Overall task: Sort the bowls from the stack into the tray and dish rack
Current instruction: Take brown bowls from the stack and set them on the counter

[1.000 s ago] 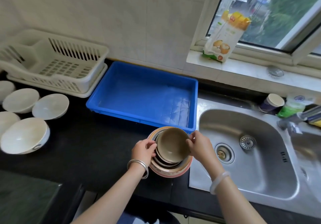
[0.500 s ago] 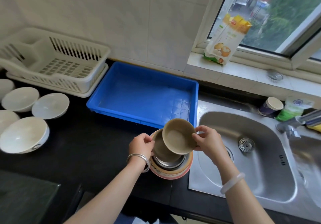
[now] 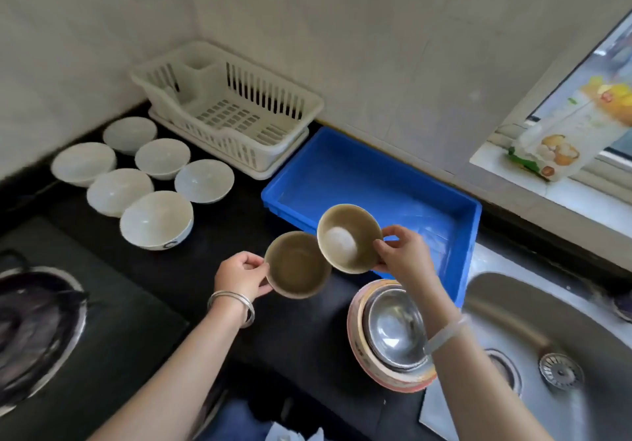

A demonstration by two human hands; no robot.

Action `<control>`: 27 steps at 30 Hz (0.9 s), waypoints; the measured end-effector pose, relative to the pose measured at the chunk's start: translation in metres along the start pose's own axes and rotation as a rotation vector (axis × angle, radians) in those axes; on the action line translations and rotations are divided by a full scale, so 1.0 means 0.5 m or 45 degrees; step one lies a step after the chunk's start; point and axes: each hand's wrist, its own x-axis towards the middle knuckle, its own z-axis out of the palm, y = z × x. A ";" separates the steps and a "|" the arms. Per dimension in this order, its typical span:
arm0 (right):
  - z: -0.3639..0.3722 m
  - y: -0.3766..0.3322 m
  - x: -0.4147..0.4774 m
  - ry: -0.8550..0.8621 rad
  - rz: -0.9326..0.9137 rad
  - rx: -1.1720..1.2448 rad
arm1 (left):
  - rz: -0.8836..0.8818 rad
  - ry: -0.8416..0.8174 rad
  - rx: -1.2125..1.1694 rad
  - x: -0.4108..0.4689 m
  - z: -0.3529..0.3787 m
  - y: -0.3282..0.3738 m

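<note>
Tan and matte, two small round bowls are held in the air above the black counter (image 3: 280, 331). The left hand (image 3: 241, 276) pinches the rim of the lower bowl (image 3: 297, 264), its fingers curled shut on the near-left edge; the right hand (image 3: 402, 252) clamps the rim of the upper bowl (image 3: 349, 238), tilted toward the camera, its left edge overlapping the other's rim. The upper one hangs over the near wall of the blue plastic tray (image 3: 371, 180), which holds nothing. Below the right wrist sits the remaining stack (image 3: 393, 334) — a shiny steel bowl nested in a wider pink-and-cream one — just beside the steel sink (image 3: 533, 331). A slotted white dish rack (image 3: 229, 112) stands against the tiled wall, six white bowls (image 3: 155, 218) beside it. Half a second ago only the right hand's bowl was lifted — the left still steadied its bowl on the stack.
</note>
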 end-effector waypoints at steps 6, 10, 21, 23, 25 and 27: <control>0.178 -0.034 0.066 -0.180 0.046 0.012 | -0.159 0.239 -0.145 0.070 -0.110 -0.050; 0.286 -0.053 0.102 -0.287 0.092 0.014 | -0.243 0.339 -0.242 0.116 -0.161 -0.073; 0.463 -0.062 0.163 -0.308 0.261 0.019 | -0.308 0.448 -0.343 0.183 -0.214 -0.095; 0.480 -0.061 0.166 -0.296 0.279 0.026 | -0.313 0.460 -0.354 0.190 -0.216 -0.098; 0.493 -0.059 0.168 -0.280 0.305 0.039 | -0.319 0.464 -0.362 0.196 -0.218 -0.100; 0.503 -0.059 0.169 -0.264 0.351 0.060 | -0.323 0.465 -0.360 0.202 -0.221 -0.101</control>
